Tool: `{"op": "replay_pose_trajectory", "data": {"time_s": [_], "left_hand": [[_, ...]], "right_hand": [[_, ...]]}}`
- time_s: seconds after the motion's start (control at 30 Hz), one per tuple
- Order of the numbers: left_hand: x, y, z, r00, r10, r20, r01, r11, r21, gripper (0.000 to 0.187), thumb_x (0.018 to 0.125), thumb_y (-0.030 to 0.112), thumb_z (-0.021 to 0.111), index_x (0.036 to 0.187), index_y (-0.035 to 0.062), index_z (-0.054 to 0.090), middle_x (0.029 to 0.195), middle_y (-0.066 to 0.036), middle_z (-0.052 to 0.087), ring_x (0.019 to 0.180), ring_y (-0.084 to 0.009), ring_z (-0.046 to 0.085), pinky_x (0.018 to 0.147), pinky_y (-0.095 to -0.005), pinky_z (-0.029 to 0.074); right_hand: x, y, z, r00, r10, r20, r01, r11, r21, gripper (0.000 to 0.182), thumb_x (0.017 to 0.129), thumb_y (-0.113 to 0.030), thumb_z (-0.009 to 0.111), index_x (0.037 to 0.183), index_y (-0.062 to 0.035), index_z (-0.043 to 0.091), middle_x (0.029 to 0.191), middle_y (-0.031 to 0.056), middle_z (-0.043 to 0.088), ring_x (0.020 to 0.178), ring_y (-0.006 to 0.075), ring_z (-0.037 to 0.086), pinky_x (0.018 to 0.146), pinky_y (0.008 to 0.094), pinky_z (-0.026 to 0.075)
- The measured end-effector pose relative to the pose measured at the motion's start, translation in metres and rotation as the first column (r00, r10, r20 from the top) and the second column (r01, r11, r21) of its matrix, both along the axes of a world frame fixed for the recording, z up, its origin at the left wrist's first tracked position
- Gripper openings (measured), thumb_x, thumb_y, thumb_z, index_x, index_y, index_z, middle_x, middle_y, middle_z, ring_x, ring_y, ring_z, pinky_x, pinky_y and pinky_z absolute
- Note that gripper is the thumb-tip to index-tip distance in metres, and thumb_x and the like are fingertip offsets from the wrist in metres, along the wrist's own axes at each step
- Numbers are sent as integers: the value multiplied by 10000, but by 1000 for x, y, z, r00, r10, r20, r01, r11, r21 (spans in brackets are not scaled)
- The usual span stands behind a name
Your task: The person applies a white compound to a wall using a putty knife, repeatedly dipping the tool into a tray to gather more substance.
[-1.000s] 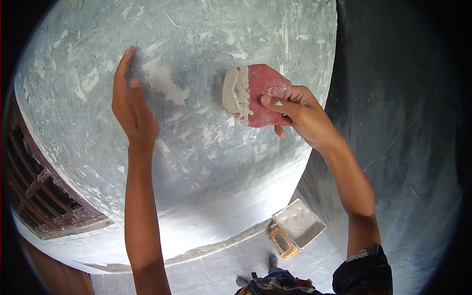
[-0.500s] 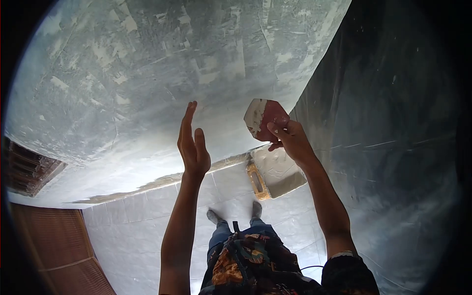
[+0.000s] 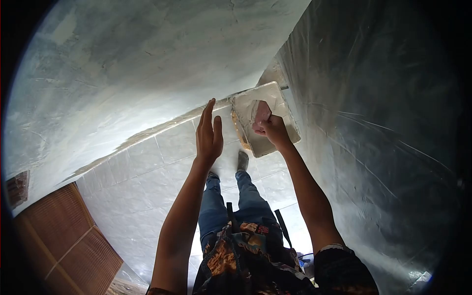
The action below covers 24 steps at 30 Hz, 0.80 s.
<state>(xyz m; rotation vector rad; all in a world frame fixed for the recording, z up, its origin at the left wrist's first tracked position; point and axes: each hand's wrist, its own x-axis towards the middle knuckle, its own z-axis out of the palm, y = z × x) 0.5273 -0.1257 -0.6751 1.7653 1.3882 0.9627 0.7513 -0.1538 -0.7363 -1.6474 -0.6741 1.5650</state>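
My right hand (image 3: 274,130) grips a flat reddish putty spreader (image 3: 263,111), its blade partly coated in pale putty. The spreader overlaps the inside of a rectangular tray (image 3: 290,115), whose bottom and walls are smeared with pale putty. My left hand (image 3: 209,137) is raised with fingers stretched out, thumb apart, and nothing in it. It appears close to the pale, putty-coated wall (image 3: 162,64), left of the tray. Along the tray's left side shows a yellowish frame-like piece (image 3: 240,130), partly hidden by the tray.
Plastic sheeting (image 3: 354,142) hangs at the right. My feet (image 3: 242,161) stand on the sheet-covered floor (image 3: 147,182). A brown slatted panel (image 3: 69,236) is at lower left, below a small vent-like opening (image 3: 18,189) in the wall.
My right hand has moved the spreader from in front of the wall to over the tray. The view has tilted down. My left hand remains raised with fingers stretched.
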Motion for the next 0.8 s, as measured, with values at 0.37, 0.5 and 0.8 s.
{"op": "replay_pose_trajectory", "data": {"time_s": [0.37, 0.5, 0.8], "left_hand": [[-22, -63, -88, 996, -55, -73, 37, 974, -222, 473, 1045, 250, 400, 1437, -15, 429, 1426, -263, 500, 1339, -422, 470, 1100, -465, 383], [-40, -89, -101, 994, -55, -93, 25, 955, -294, 476, 1045, 250, 390, 1431, -26, 431, 1422, -272, 500, 1339, -425, 468, 1106, -460, 375], [-51, -94, -104, 997, -31, -73, 5, 943, -334, 467, 1021, 193, 389, 1425, -36, 438, 1414, -294, 496, 1338, -433, 465, 1112, -456, 365]], "right_hand": [[-48, -52, -186, 548, 198, 813, -287, 957, -40, 175, 835, -122, 578, 824, 39, 646, 851, 262, 658, 871, 430, 655, 767, 524, 518], [-83, -52, -212, 405, 374, 834, -305, 916, -262, 137, 882, -120, 595, 885, -4, 668, 967, 211, 663, 897, 417, 668, 790, 510, 547], [-108, -104, -171, 477, 359, 803, -514, 854, -77, 104, 843, -75, 601, 850, 28, 615, 890, 227, 635, 861, 410, 663, 747, 486, 552]]}}
